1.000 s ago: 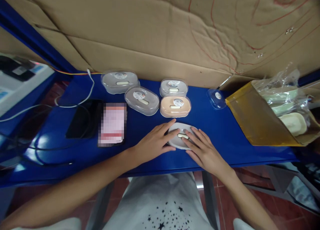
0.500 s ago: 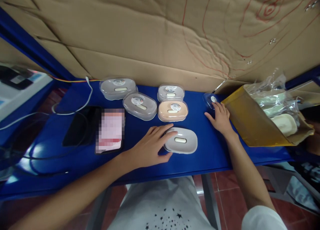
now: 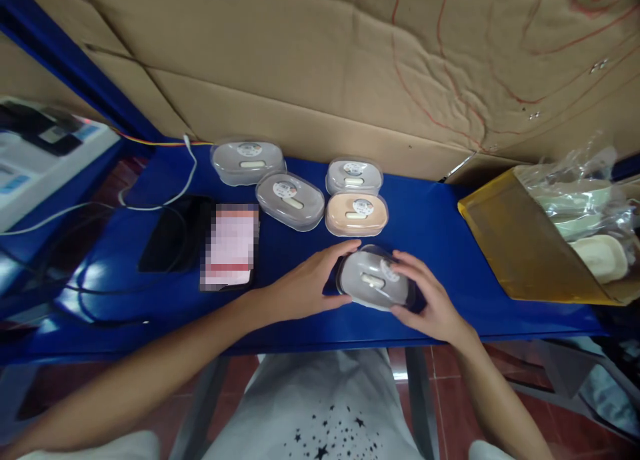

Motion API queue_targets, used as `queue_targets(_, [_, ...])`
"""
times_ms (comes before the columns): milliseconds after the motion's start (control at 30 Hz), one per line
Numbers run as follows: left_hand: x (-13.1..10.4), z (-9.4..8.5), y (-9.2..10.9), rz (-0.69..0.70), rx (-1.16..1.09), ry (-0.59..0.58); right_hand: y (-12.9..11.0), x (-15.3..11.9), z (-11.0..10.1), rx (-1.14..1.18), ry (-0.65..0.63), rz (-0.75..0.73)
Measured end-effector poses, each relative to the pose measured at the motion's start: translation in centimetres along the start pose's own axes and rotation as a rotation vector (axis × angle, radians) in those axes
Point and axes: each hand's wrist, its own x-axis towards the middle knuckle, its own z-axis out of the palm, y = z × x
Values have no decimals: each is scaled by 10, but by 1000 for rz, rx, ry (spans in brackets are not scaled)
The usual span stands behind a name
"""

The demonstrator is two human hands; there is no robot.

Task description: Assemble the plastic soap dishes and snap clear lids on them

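Observation:
My right hand (image 3: pixel 425 300) grips a clear plastic lid (image 3: pixel 403 283) with a round sticker, its fingers at the right end. The lid sits over a light grey oval box (image 3: pixel 370 280) with a cream tab in its top; whether it is fully seated I cannot tell. My left hand (image 3: pixel 310 283) curves round the left end of this box, thumb at the front edge and fingers at the back. Just behind lies a peach box (image 3: pixel 357 223) under a clear lid, and beside it a lidded grey-brown box (image 3: pixel 290 207).
Further back are two lidded grey boxes (image 3: pixel 249 170) (image 3: pixel 354 180). To the left lie a phone (image 3: pixel 231 247), a dark flat object (image 3: pixel 173 240) and cables (image 3: pixel 190 173). An open carton (image 3: pixel 500 240) holding bagged pieces stands right. Cardboard (image 3: pixel 300 93) walls the blue table's (image 3: pixel 430 233) back.
My right hand has brought the clear lid from beside the carton to the grey box in front of me. My left hand now reaches round the box's left end. The view has shifted slightly.

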Motion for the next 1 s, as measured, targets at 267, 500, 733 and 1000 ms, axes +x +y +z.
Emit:
queue_targets(267, [-2,-1,-8,65,115,-108,-10,8,22,-349,-54,-221])
queue_targets(500, [-3,0,-2,122,154,-74,3,-7,28,-390,4,-271])
queue_targets(733, [-1,0,0,128,115,-48,0,-13,30,-406,-2,-239])
queue_targets(1000, [0,-1,-1,123,132,-61,-2,-13,33,-426,-30,-224])
